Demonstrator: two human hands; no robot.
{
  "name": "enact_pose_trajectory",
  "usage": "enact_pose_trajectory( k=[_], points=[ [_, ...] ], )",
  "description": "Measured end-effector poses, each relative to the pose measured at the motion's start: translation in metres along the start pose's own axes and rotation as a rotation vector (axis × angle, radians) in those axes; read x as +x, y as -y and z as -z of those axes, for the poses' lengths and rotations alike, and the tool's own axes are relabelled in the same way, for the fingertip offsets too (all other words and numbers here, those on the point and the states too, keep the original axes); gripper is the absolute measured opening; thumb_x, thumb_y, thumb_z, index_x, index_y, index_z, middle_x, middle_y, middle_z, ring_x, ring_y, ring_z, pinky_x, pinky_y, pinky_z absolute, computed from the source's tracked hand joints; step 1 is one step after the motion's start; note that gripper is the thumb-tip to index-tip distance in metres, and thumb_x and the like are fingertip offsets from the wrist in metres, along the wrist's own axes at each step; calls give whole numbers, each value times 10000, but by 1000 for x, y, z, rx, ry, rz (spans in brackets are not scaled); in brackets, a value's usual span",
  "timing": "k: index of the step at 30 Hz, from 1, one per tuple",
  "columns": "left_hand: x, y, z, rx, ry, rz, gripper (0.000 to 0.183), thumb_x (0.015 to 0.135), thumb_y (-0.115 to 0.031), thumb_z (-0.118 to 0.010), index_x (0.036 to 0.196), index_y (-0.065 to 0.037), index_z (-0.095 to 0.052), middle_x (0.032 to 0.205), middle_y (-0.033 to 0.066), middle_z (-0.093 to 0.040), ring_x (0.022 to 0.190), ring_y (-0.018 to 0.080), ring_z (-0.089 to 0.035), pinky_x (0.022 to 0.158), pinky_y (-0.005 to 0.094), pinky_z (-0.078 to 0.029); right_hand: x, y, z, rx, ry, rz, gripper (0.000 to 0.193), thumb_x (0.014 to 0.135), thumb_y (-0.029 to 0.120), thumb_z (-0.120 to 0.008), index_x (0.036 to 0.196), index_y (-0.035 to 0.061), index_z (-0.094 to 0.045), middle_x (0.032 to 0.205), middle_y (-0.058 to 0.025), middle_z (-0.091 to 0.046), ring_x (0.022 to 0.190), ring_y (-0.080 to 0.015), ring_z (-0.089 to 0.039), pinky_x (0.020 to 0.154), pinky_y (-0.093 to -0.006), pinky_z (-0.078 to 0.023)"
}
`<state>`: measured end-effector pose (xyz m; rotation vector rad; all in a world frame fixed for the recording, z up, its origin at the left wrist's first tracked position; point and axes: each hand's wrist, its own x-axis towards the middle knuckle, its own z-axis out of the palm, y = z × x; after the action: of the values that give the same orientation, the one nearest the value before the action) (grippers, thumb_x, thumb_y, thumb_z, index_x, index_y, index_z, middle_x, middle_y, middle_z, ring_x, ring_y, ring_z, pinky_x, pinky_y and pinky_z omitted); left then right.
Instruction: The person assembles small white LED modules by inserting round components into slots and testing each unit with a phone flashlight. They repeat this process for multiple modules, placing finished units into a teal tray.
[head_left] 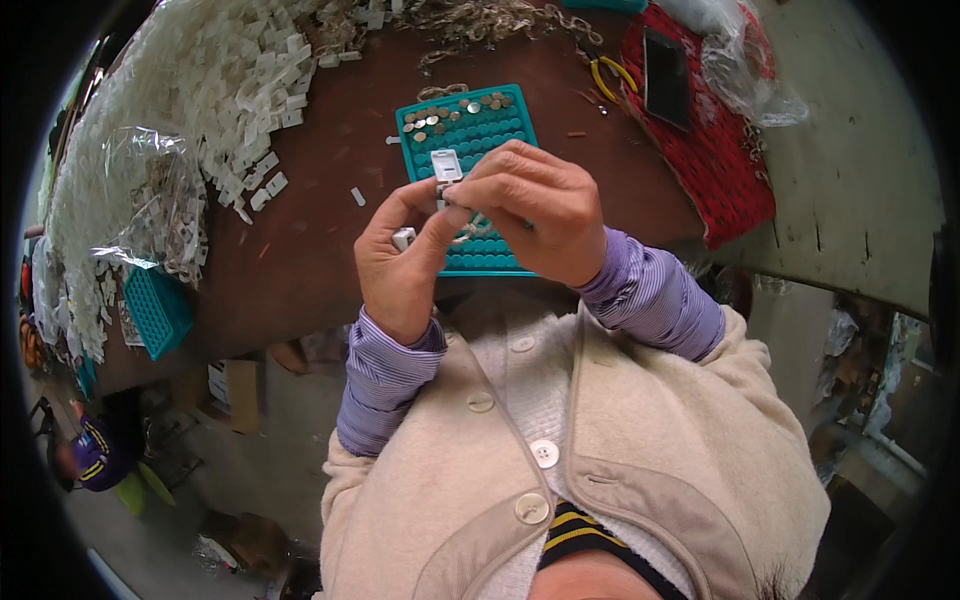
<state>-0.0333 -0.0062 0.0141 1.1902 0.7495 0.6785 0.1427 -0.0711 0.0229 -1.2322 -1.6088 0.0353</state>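
Over the teal tray, my left hand pinches a small white plastic case between thumb and forefinger. The case's lid-like flap points away from me, and a dark bit shows at its lower end. Another white piece sits against the fingers of the same hand. My right hand has its fingertips closed at the lower end of the case; what lies between them is hidden. Round metal discs lie in the far rows of the tray's dimples. A pale cord shows between my hands.
A big heap of white plastic pieces covers the table's left side, with a clear bag and a second teal tray nearby. Yellow-handled pliers, a dark phone-like slab and a red cloth lie right.
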Motion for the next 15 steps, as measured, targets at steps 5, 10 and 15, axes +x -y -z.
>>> enact_pose_trajectory(
  k=[5,10,15],
  points=[
    [15,3,26,-180,-69,51,244,1048,-195,-697,1203,-7,-701,963,60,-763,570,-14,-461,493,156,-340,22,-45,-13,-20,-23,-204,182,835,-24,-760,1006,40,-772,941,-101,-713,905,-302,-710,788,-394,-586],
    [22,6,38,-255,-64,50,227,1050,-182,-686,1202,-13,-689,945,54,-750,568,-14,-468,472,159,-327,26,-78,-34,-410,160,10,171,814,14,-733,983,36,-741,917,-98,-657,932,-299,-660,824,-402,-573],
    [20,4,28,-185,-100,55,277,1008,-129,-745,1252,-11,-684,955,28,-726,580,-23,-482,470,158,-330,26,-58,-30,-218,137,14,219,780,-3,-762,975,38,-671,923,-107,-657,928,-308,-663,815,-402,-565]
  ],
)
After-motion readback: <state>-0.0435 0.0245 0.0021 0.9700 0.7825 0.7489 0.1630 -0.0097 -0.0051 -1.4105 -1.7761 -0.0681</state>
